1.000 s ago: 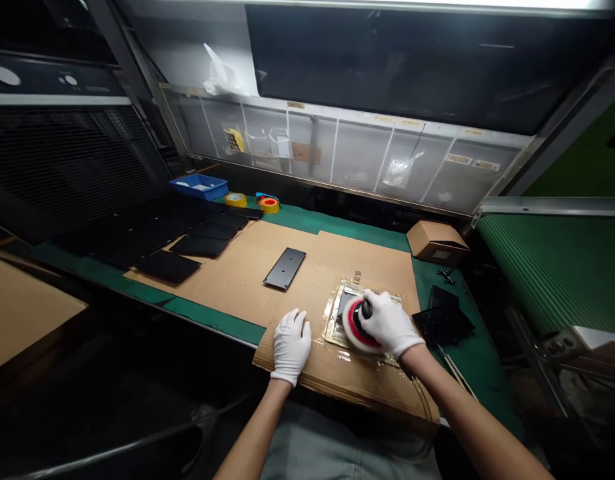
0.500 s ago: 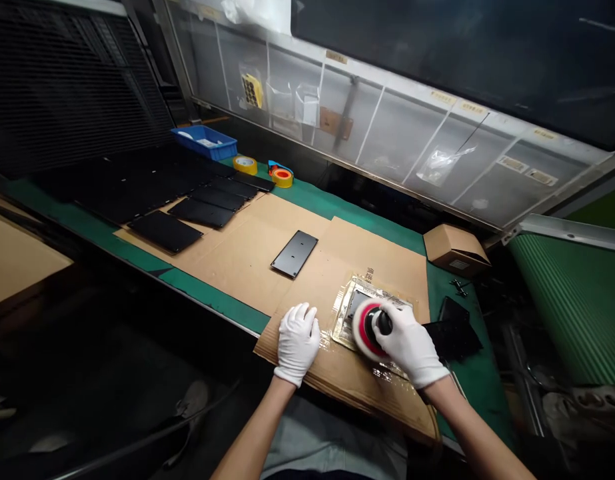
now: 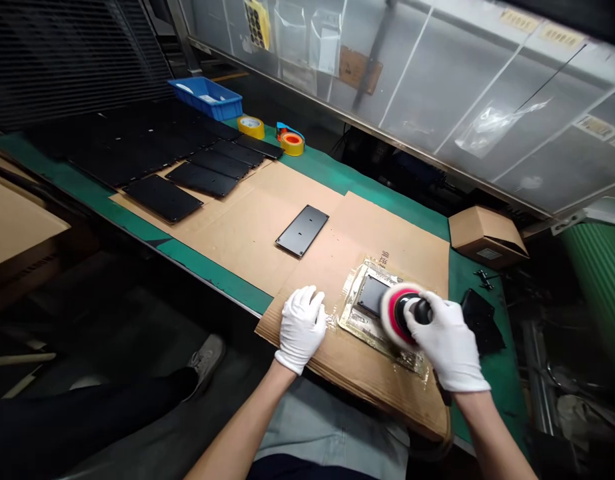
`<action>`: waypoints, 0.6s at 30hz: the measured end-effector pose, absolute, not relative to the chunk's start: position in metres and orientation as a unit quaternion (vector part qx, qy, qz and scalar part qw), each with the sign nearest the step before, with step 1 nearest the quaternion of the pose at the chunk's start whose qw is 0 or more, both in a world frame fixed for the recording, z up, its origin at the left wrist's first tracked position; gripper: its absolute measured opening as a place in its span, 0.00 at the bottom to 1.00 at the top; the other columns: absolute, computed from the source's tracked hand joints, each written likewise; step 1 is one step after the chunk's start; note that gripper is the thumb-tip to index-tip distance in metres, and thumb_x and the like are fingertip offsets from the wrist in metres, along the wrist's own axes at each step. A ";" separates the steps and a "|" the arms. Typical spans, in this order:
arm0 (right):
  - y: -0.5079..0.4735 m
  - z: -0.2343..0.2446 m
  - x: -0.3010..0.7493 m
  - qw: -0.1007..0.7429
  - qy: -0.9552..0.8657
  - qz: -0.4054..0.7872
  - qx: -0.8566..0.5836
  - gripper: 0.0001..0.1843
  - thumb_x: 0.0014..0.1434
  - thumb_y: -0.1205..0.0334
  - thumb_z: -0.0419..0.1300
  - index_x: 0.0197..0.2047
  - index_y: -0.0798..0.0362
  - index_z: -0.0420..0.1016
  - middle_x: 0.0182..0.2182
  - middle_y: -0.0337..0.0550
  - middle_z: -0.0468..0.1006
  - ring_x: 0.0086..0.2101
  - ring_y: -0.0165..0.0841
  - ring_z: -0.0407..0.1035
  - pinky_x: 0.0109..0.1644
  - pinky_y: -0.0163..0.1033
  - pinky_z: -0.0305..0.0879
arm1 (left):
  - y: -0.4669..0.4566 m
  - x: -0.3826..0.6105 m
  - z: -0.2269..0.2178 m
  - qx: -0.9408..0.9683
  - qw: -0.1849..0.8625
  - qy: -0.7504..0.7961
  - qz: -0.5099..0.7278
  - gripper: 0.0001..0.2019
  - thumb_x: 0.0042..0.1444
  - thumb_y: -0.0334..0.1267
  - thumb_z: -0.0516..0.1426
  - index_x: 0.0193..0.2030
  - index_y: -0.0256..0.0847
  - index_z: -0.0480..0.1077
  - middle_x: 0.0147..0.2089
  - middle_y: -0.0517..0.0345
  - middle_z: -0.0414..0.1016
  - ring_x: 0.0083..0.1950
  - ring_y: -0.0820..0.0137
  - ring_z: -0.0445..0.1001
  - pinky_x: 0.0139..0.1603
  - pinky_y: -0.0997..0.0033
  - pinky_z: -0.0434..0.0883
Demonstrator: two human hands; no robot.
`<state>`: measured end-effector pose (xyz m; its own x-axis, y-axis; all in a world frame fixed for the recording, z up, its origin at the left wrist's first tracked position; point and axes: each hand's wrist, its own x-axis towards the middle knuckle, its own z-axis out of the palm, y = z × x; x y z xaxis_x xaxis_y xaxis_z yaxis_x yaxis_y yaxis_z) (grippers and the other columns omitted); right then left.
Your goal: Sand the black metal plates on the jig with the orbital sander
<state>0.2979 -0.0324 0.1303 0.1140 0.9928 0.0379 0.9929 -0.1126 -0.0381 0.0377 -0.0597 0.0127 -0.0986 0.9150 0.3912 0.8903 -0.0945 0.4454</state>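
head view: gloved right hand (image 3: 450, 343) grips round red-rimmed pad (image 3: 396, 315)

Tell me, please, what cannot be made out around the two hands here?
Head view:
Dark plate: right part hidden under the round pad.
Knob: mostly covered by the right hand.
Cardboard under the left hand: covered by its palm.
Black parts right of it: too dark to tell apart.

Could not read the small print (image 3: 384, 258) on the cardboard (image 3: 357, 227) or the shelf labels (image 3: 592, 125), nor see the black plate's (image 3: 371, 295) end under the polishing pad (image 3: 393, 312) or the green conveyor (image 3: 600, 280) beyond the right edge.
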 end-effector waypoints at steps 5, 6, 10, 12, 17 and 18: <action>-0.018 0.133 0.278 0.058 -0.710 0.005 -0.702 0.22 0.63 0.49 0.61 0.59 0.41 0.73 0.48 0.45 0.73 0.30 0.33 0.69 0.31 0.37 0.64 | -0.061 0.036 0.016 0.683 0.022 0.674 0.280 0.14 0.64 0.34 0.56 0.55 0.40 0.75 0.61 0.46 0.74 0.62 0.53 0.71 0.66 0.48 0.68; -0.017 0.133 0.268 0.063 -0.731 0.020 -0.679 0.21 0.63 0.51 0.61 0.59 0.41 0.73 0.50 0.46 0.73 0.32 0.33 0.70 0.32 0.37 0.65 | -0.061 0.036 0.016 0.686 0.019 0.674 0.274 0.14 0.64 0.34 0.56 0.55 0.40 0.74 0.61 0.46 0.73 0.63 0.52 0.70 0.66 0.47 0.68; -0.014 0.136 0.243 0.061 -0.768 0.102 -0.629 0.19 0.63 0.59 0.61 0.57 0.42 0.74 0.51 0.47 0.73 0.36 0.36 0.73 0.34 0.36 0.68 | -0.060 0.032 0.016 0.701 0.018 0.677 0.222 0.17 0.63 0.35 0.58 0.58 0.38 0.72 0.65 0.39 0.69 0.67 0.47 0.66 0.67 0.42 0.66; -0.011 0.141 0.249 0.061 -0.748 0.134 -0.647 0.20 0.63 0.62 0.60 0.58 0.42 0.74 0.52 0.47 0.72 0.39 0.37 0.73 0.37 0.37 0.69 | -0.056 0.028 0.016 0.704 0.031 0.682 0.195 0.18 0.63 0.36 0.58 0.59 0.36 0.71 0.65 0.36 0.67 0.68 0.45 0.64 0.66 0.41 0.66; 0.004 0.157 0.301 0.011 -0.606 0.162 -0.779 0.16 0.64 0.58 0.60 0.54 0.44 0.76 0.51 0.47 0.70 0.38 0.35 0.73 0.39 0.37 0.69 | -0.043 0.043 0.035 0.668 0.119 0.717 0.159 0.20 0.65 0.38 0.55 0.60 0.32 0.70 0.64 0.32 0.67 0.69 0.44 0.63 0.68 0.37 0.63; 0.009 0.160 0.307 -0.009 -0.579 0.169 -0.798 0.16 0.64 0.55 0.60 0.54 0.45 0.76 0.50 0.47 0.70 0.36 0.35 0.72 0.38 0.37 0.68 | -0.042 0.053 0.045 0.648 0.145 0.730 0.161 0.20 0.65 0.39 0.55 0.60 0.30 0.69 0.63 0.31 0.68 0.68 0.43 0.64 0.68 0.36 0.63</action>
<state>0.3070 0.0093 0.1602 0.2735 0.9203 -0.2798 0.9262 -0.3304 -0.1816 0.0526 -0.0418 0.0454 -0.1191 0.9929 -0.0035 0.8995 0.1094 0.4231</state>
